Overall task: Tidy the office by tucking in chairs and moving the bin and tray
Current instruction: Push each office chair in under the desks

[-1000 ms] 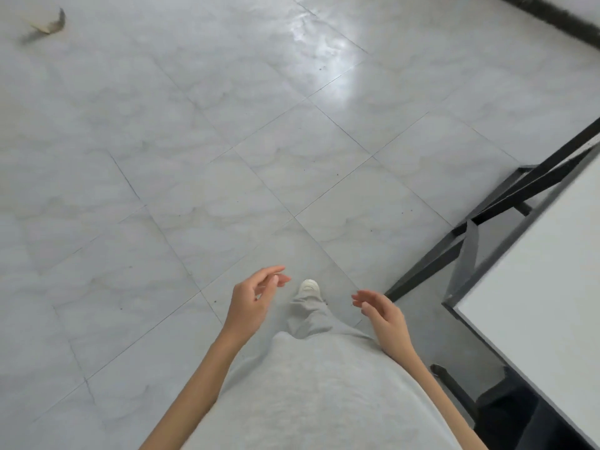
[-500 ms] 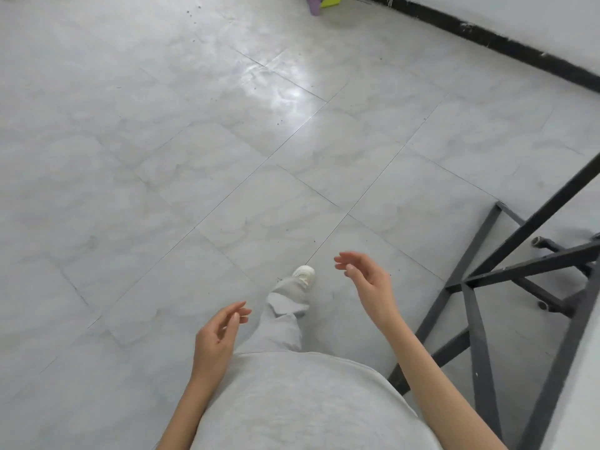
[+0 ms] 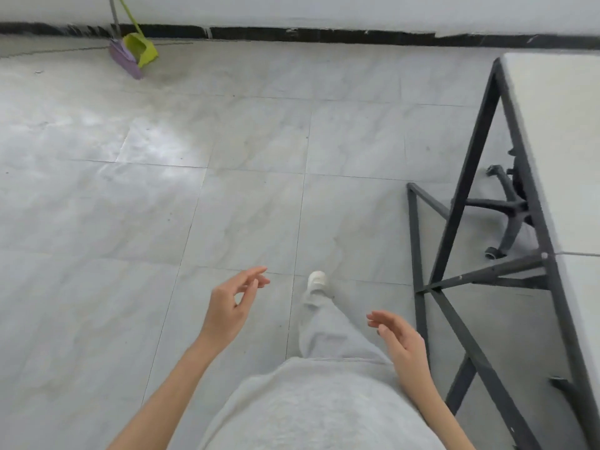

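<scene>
Both hands, left hand (image 3: 227,306) and right hand (image 3: 401,341), hang loose-fingered and empty over glossy marbled floor tiles (image 3: 246,219). Right of them, the pale surface (image 3: 558,151) on angular black steel legs shelters a chair's star-shaped caster base (image 3: 506,209) (seat hidden).

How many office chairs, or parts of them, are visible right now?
1: only a black wheeled chair base shows under the white table at right; others may be hidden.

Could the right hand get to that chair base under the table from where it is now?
Probably not directly: the right hand hangs empty, and the table's black frame stands between it and the chair base.
</scene>
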A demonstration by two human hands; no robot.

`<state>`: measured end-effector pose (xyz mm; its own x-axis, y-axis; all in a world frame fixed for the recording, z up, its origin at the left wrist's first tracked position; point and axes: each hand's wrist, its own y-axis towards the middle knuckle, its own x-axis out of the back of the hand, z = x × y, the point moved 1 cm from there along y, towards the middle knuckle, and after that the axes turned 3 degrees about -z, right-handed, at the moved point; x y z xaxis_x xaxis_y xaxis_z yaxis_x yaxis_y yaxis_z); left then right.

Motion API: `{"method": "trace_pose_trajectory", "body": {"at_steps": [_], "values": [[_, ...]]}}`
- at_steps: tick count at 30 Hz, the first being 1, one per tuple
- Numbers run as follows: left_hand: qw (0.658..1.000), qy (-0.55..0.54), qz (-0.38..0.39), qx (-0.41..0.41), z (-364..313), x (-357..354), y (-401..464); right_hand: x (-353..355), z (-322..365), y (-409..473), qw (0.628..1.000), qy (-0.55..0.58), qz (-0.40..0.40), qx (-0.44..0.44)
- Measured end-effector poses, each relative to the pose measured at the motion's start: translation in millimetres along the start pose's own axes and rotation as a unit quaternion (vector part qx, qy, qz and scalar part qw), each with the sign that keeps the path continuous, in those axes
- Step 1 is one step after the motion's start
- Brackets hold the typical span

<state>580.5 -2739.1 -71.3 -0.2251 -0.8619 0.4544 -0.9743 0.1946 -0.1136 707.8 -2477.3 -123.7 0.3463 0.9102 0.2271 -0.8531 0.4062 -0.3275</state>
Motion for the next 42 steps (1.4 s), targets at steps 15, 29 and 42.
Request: {"method": "trace_pose_trajectory", "body": {"at_steps": [15, 29, 42], "values": [[0.996, -0.066, -0.021, 0.05, -47.2, -53.5, 351.8, -15.6, 196.8, 432.6, 0.996, 0.047, -0.033, 0.074], [0.983, -0.039, 0.171, -0.062, -150.5, -129.4, 801.2, 3.9, 241.3, 687.5, 0.969, 0.116, -0.215, -0.04], [0.944, -0.005, 0.312, -0.11, -288.1, -346.9, 1042.3, 153.0, 275.7, 916.6, 0.906, 0.201, -0.366, -0.066]]}}
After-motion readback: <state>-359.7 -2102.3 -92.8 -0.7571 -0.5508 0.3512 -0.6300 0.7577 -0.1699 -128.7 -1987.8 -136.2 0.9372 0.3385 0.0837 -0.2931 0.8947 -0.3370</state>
